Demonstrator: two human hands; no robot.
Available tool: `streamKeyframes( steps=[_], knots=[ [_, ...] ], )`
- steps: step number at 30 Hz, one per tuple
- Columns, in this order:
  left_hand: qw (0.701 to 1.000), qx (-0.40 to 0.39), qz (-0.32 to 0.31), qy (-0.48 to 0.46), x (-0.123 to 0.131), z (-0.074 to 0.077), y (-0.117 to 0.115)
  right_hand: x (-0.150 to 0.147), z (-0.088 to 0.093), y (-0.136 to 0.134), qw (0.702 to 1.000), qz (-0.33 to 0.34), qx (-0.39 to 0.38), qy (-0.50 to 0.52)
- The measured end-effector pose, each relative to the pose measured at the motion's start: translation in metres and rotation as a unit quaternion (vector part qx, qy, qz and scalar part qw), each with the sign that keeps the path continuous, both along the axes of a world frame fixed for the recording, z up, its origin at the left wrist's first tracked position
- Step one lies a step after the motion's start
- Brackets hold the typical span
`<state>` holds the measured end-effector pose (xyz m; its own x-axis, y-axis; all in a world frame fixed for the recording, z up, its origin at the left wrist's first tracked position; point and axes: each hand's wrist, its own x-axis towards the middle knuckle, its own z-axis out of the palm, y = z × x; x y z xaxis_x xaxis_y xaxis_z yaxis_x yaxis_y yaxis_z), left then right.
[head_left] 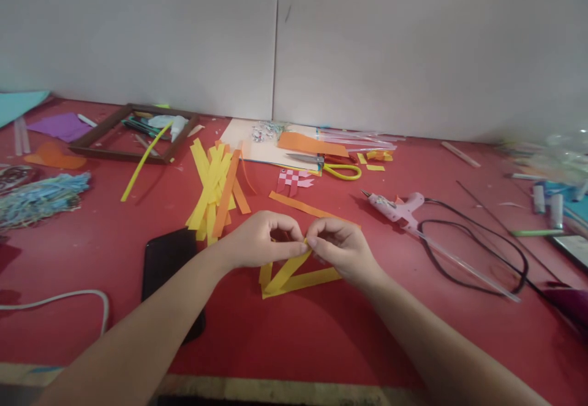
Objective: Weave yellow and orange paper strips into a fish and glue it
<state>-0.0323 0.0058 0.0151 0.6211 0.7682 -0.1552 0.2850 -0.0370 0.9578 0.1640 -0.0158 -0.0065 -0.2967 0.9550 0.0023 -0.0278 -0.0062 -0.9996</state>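
Note:
My left hand (271,240) and my right hand (340,244) meet near the middle of the view, fingertips pinched together on a folded yellow paper strip (288,272). Its lower parts spread below the hands in angled lengths, one reaching right beneath my right hand. Just beyond the fingers lies a flat orange strip (301,206). A small pink and red woven paper fish (291,180) rests farther back. To the left is a pile of yellow strips (209,188) with orange strips (226,193) over it.
A black phone (168,259) lies under my left forearm. Yellow-handled scissors (342,171) are behind the hands. At right sit a pink glue gun (397,209) and its looped black cable (459,225). A brown frame (105,130) holding tools stands back left on the red table (298,351).

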Motion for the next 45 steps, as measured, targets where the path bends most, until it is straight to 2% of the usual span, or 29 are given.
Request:
streamKeyframes(
  steps=[7,12,15,18,20,23,26,30,33,37,45],
  knots=[
    [0.997,0.033,0.062,-0.031,0.0,0.002,0.0,0.004,-0.006,0.004,1.0,-0.01,-0.017,0.004],
    [0.994,0.017,0.089,-0.067,0.001,0.002,0.002,-0.002,-0.006,-0.003,0.998,0.018,0.05,-0.031],
    [0.993,-0.01,0.111,-0.049,0.003,-0.001,0.003,-0.008,-0.008,-0.005,0.997,-0.011,0.053,-0.05],
    [0.988,0.034,0.151,0.005,0.0,-0.006,0.006,-0.009,-0.01,-0.004,0.997,-0.028,0.034,-0.059],
    [0.985,0.093,0.133,0.054,-0.005,-0.008,0.01,-0.009,-0.012,-0.004,0.995,-0.024,0.03,-0.093],
    [0.978,0.148,0.056,0.134,-0.018,-0.006,0.015,-0.01,-0.014,-0.006,0.986,-0.038,0.051,-0.153],
    [0.958,0.195,-0.015,0.208,-0.029,-0.003,0.019,-0.01,-0.016,-0.008,0.967,-0.039,0.103,-0.229],
    [0.932,0.219,-0.034,0.287,-0.036,-0.002,0.02,-0.006,-0.017,-0.007,0.902,-0.024,0.248,-0.353],
    [0.924,0.23,-0.028,0.305,-0.037,-0.003,0.021,0.001,-0.016,-0.002,0.864,0.006,0.335,-0.376],
    [0.922,0.229,-0.028,0.311,-0.038,-0.006,0.023,0.011,-0.014,0.004,0.857,0.084,0.338,-0.38],
    [0.934,0.223,-0.077,0.27,-0.041,-0.011,0.024,-0.002,-0.021,0.003,0.853,0.098,0.365,-0.36]
  ],
)
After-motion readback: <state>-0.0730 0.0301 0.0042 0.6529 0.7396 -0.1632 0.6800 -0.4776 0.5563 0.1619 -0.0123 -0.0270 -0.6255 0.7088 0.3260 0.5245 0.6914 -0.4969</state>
